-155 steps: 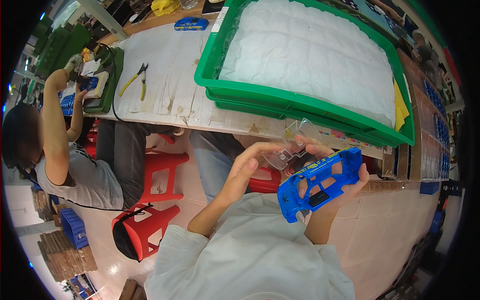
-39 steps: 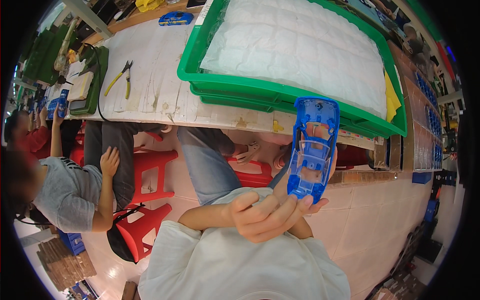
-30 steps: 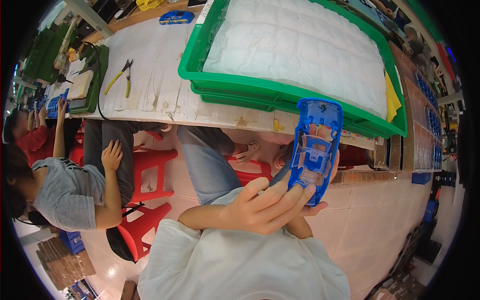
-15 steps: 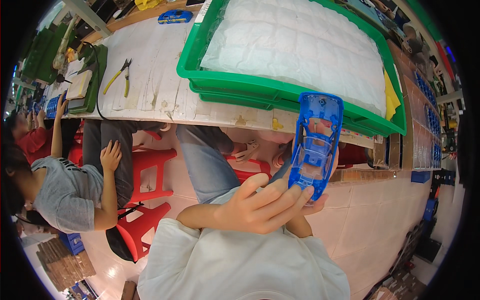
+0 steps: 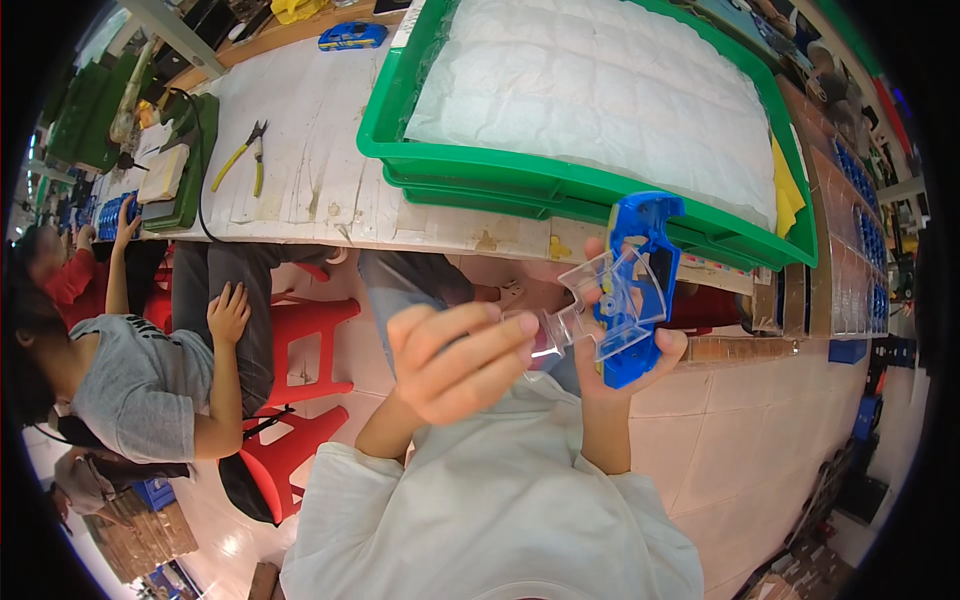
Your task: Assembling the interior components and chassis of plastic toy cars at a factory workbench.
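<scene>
My left hand [image 5: 460,362] pinches one end of a clear plastic window piece [image 5: 632,304], a moulded insert for a toy car. The piece's wide end overlaps the blue toy car body [image 5: 630,362] from my viewpoint; whether they touch I cannot tell. My right hand [image 5: 607,375] grips the car body from below and behind, thumb at its lower right edge. The shell is tilted on its side, in front of the near wall of a green tray [image 5: 470,170]. Some fingers of my right hand are hidden behind the shell and the clear piece.
White padded sheeting [image 5: 600,110] fills the tray, with a yellow cloth [image 5: 787,190] at its right. On the worktable [image 5: 300,180] lie yellow-handled cutters [image 5: 242,160] and another blue toy car [image 5: 352,36]. A co-worker [image 5: 135,385] sits at left beside red stools [image 5: 315,340].
The clear window piece has come out of the blue car body. My left hand moved left with it, while my right hand turned the shell onto its side.
</scene>
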